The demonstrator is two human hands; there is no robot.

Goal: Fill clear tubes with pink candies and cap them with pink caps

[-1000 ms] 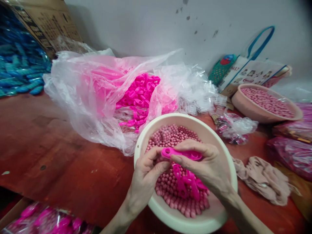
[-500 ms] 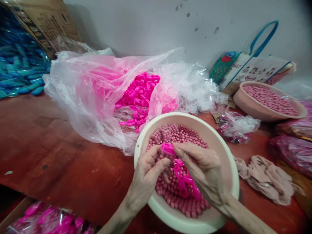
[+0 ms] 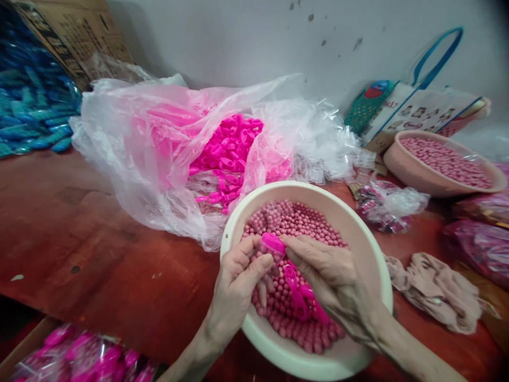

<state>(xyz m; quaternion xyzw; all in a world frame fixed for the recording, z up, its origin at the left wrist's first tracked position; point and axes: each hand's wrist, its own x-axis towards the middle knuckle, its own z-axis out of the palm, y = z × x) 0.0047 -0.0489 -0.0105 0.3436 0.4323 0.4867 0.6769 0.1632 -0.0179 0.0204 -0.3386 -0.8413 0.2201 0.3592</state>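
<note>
Above a large cream bowl (image 3: 235,223) of round pink beads (image 3: 314,223), my two hands meet at one bright pink plastic cap (image 3: 273,244). My left hand (image 3: 237,276) is closed, thumb and fingers around a small clear container (image 3: 265,258) just beneath the cap; its lower part is hidden by the fingers. With thumb and fingertips my right hand (image 3: 330,265) pinches the cap from its right side. Several more pink caps (image 3: 296,297) lie on the beads below my right hand, which partly covers them.
Behind the bowl, a plastic bag (image 3: 159,138) spills pink caps (image 3: 233,143) beside a heap of clear containers (image 3: 322,143). At right are a second bowl (image 3: 401,164) of pink pieces and a crumpled cloth (image 3: 441,292). Blue packets (image 3: 35,116) lie far left; bagged pink items (image 3: 87,355) sit below.
The cap has tilted slightly between my fingers, and my right hand has shifted a little on it. The whole view has moved slightly.
</note>
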